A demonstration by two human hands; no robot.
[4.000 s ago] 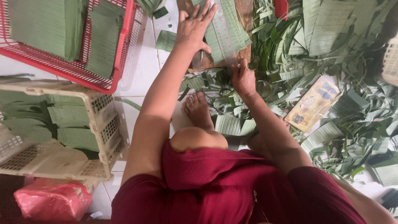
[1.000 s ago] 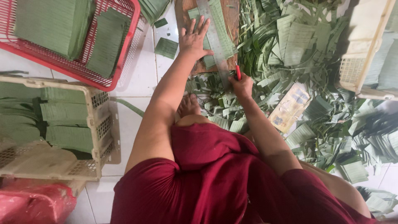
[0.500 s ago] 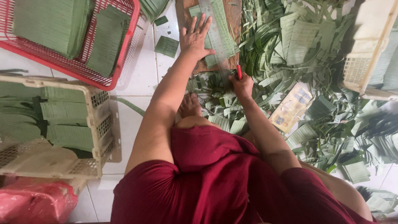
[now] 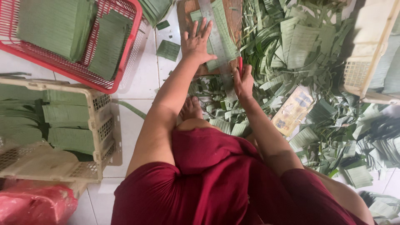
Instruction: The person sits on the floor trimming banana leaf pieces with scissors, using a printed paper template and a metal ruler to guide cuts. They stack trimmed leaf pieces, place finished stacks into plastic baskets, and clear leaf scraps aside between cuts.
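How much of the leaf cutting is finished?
Done: cut leaf stacks fill the red basket and cream crate. In hand: left hand presses a metal ruler on leaves on the wooden board; right hand holds a red-handled cutter. Left: the uncut leaf heap.

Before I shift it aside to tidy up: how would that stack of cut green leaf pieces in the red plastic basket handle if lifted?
The stack of cut green leaf pieces looks thin and layered, so probably floppy and light. Loose sheets would likely slide apart unless supported underneath.
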